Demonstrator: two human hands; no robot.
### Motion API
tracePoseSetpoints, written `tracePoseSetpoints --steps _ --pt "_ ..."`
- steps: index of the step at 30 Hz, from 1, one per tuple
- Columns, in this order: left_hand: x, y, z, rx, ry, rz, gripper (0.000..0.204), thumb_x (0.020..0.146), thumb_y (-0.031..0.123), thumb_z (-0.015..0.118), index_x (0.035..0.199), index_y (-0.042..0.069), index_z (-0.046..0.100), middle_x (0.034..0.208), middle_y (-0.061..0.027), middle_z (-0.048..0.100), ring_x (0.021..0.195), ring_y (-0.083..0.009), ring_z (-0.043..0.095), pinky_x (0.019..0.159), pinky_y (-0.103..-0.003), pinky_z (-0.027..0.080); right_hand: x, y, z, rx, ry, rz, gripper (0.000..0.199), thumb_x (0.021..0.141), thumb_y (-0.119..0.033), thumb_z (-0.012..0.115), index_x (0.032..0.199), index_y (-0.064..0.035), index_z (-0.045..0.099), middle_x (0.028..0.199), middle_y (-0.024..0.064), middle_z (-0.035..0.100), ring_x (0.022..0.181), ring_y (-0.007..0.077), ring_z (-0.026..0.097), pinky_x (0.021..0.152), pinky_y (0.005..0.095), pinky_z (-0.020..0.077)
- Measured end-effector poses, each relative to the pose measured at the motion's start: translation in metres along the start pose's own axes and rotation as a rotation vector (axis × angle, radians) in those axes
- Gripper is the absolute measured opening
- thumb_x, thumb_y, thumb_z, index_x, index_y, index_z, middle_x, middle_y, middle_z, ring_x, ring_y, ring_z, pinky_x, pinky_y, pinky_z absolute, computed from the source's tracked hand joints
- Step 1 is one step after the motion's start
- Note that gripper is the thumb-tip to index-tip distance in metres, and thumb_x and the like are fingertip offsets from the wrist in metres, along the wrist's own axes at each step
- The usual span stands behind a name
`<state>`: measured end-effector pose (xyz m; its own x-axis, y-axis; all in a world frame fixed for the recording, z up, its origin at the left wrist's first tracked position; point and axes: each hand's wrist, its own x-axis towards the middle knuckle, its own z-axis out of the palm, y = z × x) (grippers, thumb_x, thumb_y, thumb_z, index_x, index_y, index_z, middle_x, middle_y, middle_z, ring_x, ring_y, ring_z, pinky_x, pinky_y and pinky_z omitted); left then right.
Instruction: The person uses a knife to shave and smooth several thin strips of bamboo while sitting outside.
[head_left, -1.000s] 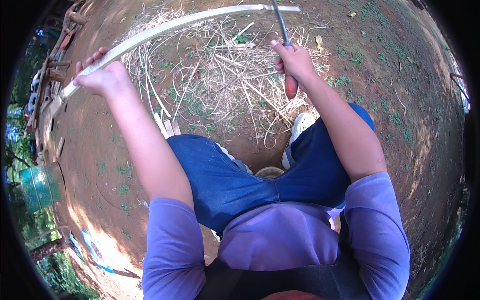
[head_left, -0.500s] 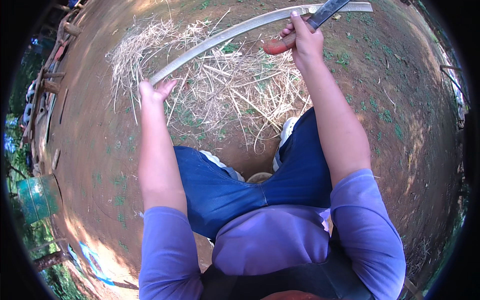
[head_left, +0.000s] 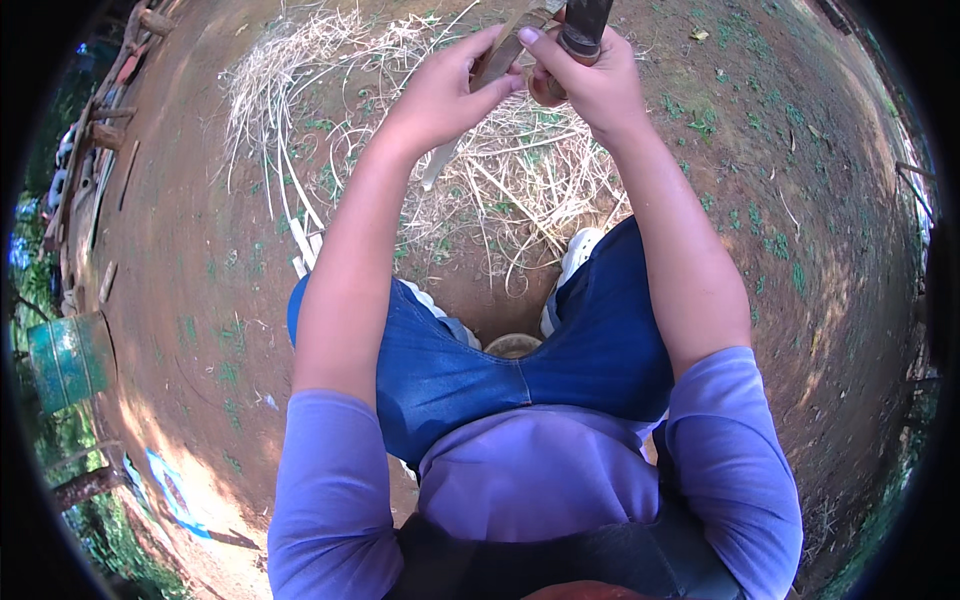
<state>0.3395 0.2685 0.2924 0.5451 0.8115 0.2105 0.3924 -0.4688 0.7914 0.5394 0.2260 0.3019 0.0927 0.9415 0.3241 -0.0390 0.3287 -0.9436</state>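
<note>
Near the top edge, my left hand [head_left: 440, 95] pinches a flat, pale strip that looks like split bamboo [head_left: 497, 60] between thumb and fingers. The strip's lower end sticks out below my palm, and its upper part leaves the picture. Beside it, my right hand [head_left: 605, 85] is wrapped around the handle of a large dark-bladed knife [head_left: 584, 22]. The blade points up and is cut off by the top edge. My right thumb rests close to the strip; whether the blade touches it is hidden. Thin shavings [head_left: 500, 185] lie on the ground beneath both hands.
Several pale strips [head_left: 300, 235] lie beside my left knee. I sit with knees apart on a low round seat [head_left: 513, 346] over brown soil. A green container [head_left: 72, 362] and a wooden rail [head_left: 75, 180] stand at the left.
My left hand has moved right and up, close to my right hand. The long strip no longer spans between them. Pale strips now show by my left knee. The knife has turned more upright.
</note>
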Motion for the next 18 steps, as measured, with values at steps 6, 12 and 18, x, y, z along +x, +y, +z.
tracePoseSetpoints --steps 6,12,18 --pt "0.009 -0.026 -0.051 -0.311 0.618 -0.013 0.022 0.103 0.009 0.058 0.124 0.002 0.058 0.104 -0.0073 0.069 0.086 -0.0121 0.066 0.077 -0.027 0.056 -0.029 -0.018 0.012 -0.034 0.031 0.008 0.036 0.095 -0.022 0.076 0.122 0.0002 0.067 0.072 -0.0013 0.065 0.062 0.0066 0.061 0.056 0.0243 0.0487" --pt "0.000 -0.042 -0.089 -0.353 1.182 0.052 0.018 0.104 0.013 0.051 0.118 0.004 0.057 0.081 -0.0010 0.058 0.070 -0.0091 0.053 0.063 -0.026 0.046 -0.040 0.033 0.019 -0.090 0.032 0.490 0.023 0.095 -0.020 0.071 0.105 -0.0002 0.069 0.073 0.0017 0.064 0.061 0.0098 0.061 0.056 0.0281 0.0513" --pt "-0.019 -0.129 -0.119 -0.375 1.198 -0.116 0.033 0.107 0.030 0.051 0.113 -0.002 0.057 0.089 -0.0081 0.059 0.078 -0.0128 0.058 0.070 -0.031 0.050 -0.073 0.152 0.057 -0.594 -0.177 0.803 0.029 0.091 -0.024 0.064 0.096 0.0038 0.068 0.083 0.0160 0.071 0.073 0.0244 0.071 0.072 0.0398 0.0570"
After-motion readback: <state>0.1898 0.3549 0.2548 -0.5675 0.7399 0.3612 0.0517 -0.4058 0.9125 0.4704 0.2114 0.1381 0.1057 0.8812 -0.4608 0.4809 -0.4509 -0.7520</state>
